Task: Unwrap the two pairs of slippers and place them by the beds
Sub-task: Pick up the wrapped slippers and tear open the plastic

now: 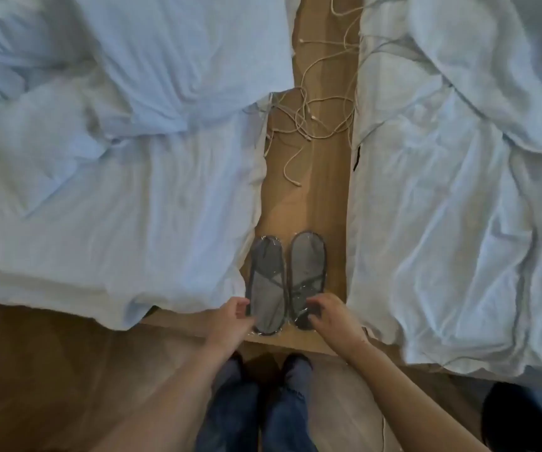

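Observation:
Two grey slipper packs in clear plastic wrap lie side by side on the wooden floor between the two beds: the left pack [267, 282] and the right pack [307, 272]. My left hand [232, 321] is at the near left edge of the left pack, fingers curled around its rim. On the near end of the right pack rests my right hand [331, 316], fingertips touching the wrap. Whether either hand truly grips is unclear. The left bed [106, 223] and the right bed [442, 239] carry rumpled white bedding.
Tangled beige cables [309, 122] lie on the floor strip farther up between the beds. My legs in blue jeans [256, 406] stand just below the packs. A dark object [521, 415] sits at the bottom right.

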### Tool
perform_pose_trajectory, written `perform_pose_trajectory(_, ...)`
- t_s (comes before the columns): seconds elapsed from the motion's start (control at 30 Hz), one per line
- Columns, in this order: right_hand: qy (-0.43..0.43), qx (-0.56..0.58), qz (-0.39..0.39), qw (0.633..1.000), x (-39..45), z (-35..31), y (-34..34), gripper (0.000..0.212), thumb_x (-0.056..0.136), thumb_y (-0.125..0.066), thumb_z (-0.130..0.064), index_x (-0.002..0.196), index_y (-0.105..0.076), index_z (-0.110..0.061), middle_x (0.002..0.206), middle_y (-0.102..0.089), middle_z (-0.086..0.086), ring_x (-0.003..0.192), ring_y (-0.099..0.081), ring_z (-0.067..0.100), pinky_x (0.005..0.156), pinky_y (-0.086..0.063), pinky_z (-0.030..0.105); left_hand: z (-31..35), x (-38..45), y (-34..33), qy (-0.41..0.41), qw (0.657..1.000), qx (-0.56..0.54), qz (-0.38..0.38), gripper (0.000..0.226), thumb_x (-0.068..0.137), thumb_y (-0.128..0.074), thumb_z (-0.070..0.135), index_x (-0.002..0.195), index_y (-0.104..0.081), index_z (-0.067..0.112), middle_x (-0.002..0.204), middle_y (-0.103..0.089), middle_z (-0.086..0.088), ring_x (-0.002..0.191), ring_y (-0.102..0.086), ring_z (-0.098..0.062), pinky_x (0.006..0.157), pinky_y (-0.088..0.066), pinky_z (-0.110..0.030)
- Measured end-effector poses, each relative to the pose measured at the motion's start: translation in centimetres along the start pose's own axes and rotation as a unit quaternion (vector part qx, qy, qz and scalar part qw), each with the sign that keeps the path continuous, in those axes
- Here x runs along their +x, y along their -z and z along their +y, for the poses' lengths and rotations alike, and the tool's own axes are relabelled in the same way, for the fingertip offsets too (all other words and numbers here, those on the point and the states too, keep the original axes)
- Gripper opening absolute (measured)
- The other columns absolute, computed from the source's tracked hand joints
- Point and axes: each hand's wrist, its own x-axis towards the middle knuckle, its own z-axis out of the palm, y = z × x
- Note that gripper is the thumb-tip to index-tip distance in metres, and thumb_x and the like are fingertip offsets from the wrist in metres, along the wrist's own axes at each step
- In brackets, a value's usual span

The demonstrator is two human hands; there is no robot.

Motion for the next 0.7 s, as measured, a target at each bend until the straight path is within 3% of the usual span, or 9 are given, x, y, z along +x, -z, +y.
perform_pose_trajectory(0.13,0.005,-0.036,-0.017,0.999,6.3,3.6,-3.5,0.048,0.093,-0.054,-0.024,0.14,-0.043,-0.022,0.156,-0.025,-0.001,0.141,-0.029,0.02,0.109,-0.028,0.024,-2.5,9.0,-3.6,0.017,1.0,0.006,0.024,0.049,0.078,-0.076,0.027,0.121,-0.055,0.014,0.113,-0.059,0.004,0.104,-0.059,-0.018,0.085,-0.052,-0.03)
perform_pose_trajectory(0.23,0.023,-0.079,0.0,0.997,10.1,6.3,-6.5,0.051,0.095,-0.051,-0.026,0.144,-0.037,-0.027,0.161,-0.011,-0.002,0.146,-0.014,0.022,0.116,-0.019,0.032,-4.7,15.4,-6.0,0.006,0.997,0.046,0.069,0.059,0.068,-0.078,0.039,0.117,-0.061,0.01,0.119,-0.06,-0.005,0.109,-0.062,-0.023,0.092,-0.054,-0.038)
perform_pose_trajectory(0.33,0.03,-0.105,0.008,0.994,12.0,8.6,-8.6,0.05,0.095,-0.051,-0.025,0.143,-0.039,-0.026,0.161,-0.013,-0.001,0.146,-0.013,0.023,0.117,-0.019,0.036,-4.5,17.7,-7.3,-0.001,0.991,0.065,0.12,0.076,0.072,-0.079,0.038,0.132,-0.046,0.006,0.131,-0.045,-0.011,0.124,-0.045,-0.027,0.107,-0.04,-0.044)
perform_pose_trajectory(0.43,0.033,-0.111,0.04,0.992,12.8,10.8,-9.9,0.049,0.095,-0.049,-0.024,0.143,-0.04,-0.026,0.159,-0.021,-0.004,0.144,-0.019,0.022,0.118,-0.025,0.039,-4.7,19.5,-8.3,-0.01,0.978,0.114,0.172,0.093,0.069,-0.08,0.042,0.141,-0.034,0.006,0.139,-0.038,-0.021,0.133,-0.033,-0.038,0.11,-0.032,-0.048)
perform_pose_trajectory(0.5,0.05,-0.133,0.069,0.987,13.0,11.6,-10.2,0.049,0.094,-0.05,-0.022,0.143,-0.041,-0.026,0.158,-0.024,-0.004,0.143,-0.024,0.021,0.116,-0.028,0.038,-4.9,20.2,-8.5,0.01,0.973,0.138,0.185,0.093,0.065,-0.082,0.045,0.137,-0.037,0.007,0.139,-0.04,-0.02,0.132,-0.035,-0.038,0.108,-0.033,-0.048)
perform_pose_trajectory(0.6,0.046,-0.121,0.091,0.987,13.0,11.9,-10.1,0.048,0.093,-0.052,-0.02,0.14,-0.045,-0.021,0.157,-0.028,-0.001,0.143,-0.027,0.022,0.115,-0.031,0.041,-5.1,20.8,-8.4,0.013,0.984,0.086,0.155,0.09,0.057,-0.086,0.046,0.127,-0.049,0.003,0.128,-0.055,-0.017,0.122,-0.05,-0.037,0.102,-0.042,-0.045)
perform_pose_trajectory(0.7,0.008,-0.002,0.059,0.998,12.6,11.0,-9.6,0.049,0.093,-0.054,-0.015,0.141,-0.044,-0.018,0.158,-0.023,0.0,0.146,-0.019,0.021,0.119,-0.02,0.037,-4.6,19.7,-7.5,0.001,0.994,0.032,0.105,0.07,0.065,-0.084,0.038,0.12,-0.054,0.008,0.121,-0.061,-0.013,0.113,-0.058,-0.032,0.096,-0.048,-0.044)
